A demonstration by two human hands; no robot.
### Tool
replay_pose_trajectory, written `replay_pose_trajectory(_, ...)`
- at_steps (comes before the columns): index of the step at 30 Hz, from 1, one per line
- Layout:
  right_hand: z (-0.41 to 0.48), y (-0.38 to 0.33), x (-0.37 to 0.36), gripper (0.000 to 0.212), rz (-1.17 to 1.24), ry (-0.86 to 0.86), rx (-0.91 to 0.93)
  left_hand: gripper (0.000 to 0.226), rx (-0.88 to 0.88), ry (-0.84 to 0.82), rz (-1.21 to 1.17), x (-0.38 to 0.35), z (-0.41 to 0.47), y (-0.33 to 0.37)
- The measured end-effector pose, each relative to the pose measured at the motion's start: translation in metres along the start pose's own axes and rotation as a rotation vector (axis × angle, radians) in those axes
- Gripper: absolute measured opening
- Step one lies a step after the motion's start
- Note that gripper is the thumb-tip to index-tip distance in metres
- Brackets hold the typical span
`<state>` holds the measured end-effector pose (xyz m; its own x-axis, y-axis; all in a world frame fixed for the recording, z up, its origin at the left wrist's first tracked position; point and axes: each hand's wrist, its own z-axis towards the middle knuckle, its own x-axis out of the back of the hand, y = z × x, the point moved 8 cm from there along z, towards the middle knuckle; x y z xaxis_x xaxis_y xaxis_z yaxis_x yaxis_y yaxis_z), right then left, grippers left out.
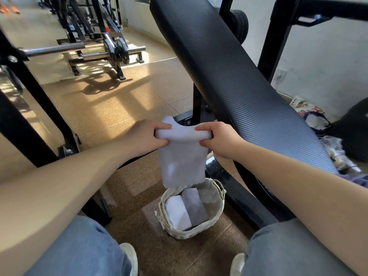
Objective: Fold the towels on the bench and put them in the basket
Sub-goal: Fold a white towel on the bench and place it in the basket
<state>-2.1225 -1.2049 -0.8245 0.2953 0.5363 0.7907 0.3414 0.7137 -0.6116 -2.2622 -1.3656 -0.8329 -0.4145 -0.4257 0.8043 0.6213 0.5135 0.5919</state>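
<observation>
The left hand (148, 136) and right hand (217, 139) each pinch the top of the towel (182, 162), which hangs just above the basket (199, 234). Keep it neat and lower it slowly into the basket's right side.

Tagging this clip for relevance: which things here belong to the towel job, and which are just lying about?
Job: held towel, left hand, right hand, basket, white folded towel, grey folded towel, bench.
Lying about: barbell, weight plate, bags by the wall.
</observation>
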Motion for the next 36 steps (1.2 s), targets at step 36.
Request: replay_pose_trajectory(36,0.007,0.017,-0.001,0.028,0.51,0.079,-0.149,0.02,0.171,-0.002,-0.604,-0.001,0.008,-0.017)
